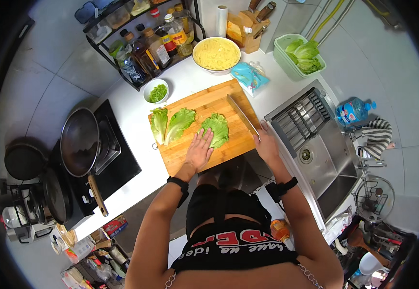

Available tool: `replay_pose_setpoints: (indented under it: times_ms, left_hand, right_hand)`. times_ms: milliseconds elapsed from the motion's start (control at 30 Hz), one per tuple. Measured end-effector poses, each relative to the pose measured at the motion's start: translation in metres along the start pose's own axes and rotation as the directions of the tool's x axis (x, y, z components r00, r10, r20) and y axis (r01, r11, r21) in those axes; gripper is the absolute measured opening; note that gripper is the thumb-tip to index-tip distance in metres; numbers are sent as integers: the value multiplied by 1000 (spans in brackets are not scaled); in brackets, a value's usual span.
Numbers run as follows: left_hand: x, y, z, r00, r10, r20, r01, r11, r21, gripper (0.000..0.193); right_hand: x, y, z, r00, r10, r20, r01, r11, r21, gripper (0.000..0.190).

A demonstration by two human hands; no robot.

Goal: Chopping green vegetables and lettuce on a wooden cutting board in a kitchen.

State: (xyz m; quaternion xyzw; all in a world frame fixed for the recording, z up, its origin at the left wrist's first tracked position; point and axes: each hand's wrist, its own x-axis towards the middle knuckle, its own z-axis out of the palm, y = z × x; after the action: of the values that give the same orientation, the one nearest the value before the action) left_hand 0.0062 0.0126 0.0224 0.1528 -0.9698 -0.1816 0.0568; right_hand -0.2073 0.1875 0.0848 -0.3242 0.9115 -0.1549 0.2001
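My left hand (pixel 199 149) lies flat, fingers spread, on the near left part of a lettuce leaf (pixel 218 127) on the bamboo cutting board (pixel 180 162). At the board's right edge, my right hand (pixel 267 145) is closed around the handle of a kitchen knife (pixel 242 115). The knife's blade points away from me and rests on or just above the board, apart from the leaf. Two more lettuce leaves, one narrow (pixel 159 125) and one wider (pixel 180 124), lie side by side at the board's left. The knife's handle is mostly hidden in my fingers.
Beyond the board stand a small bowl of chopped greens (pixel 156 91), a bowl of yellow shreds (pixel 216 54) and a blue plastic bag (pixel 250 76). A green basket (pixel 299 59) holds lettuce. The steel sink (pixel 325 159) is right; a wok (pixel 80 142) sits on the stove at left.
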Motion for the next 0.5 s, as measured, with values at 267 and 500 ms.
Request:
replay_pose_setpoints:
  times_ms: [267, 500]
  left_hand:
    - [11, -10, -2, 1000, -1, 26, 1, 1000, -3, 55]
    - [17, -2, 3, 999, 46, 7, -46, 998, 31, 53]
  right_hand:
    - [7, 10, 9, 998, -27, -51, 28, 999, 23, 22]
    - [11, 12, 11, 998, -23, -57, 21, 999, -34, 20]
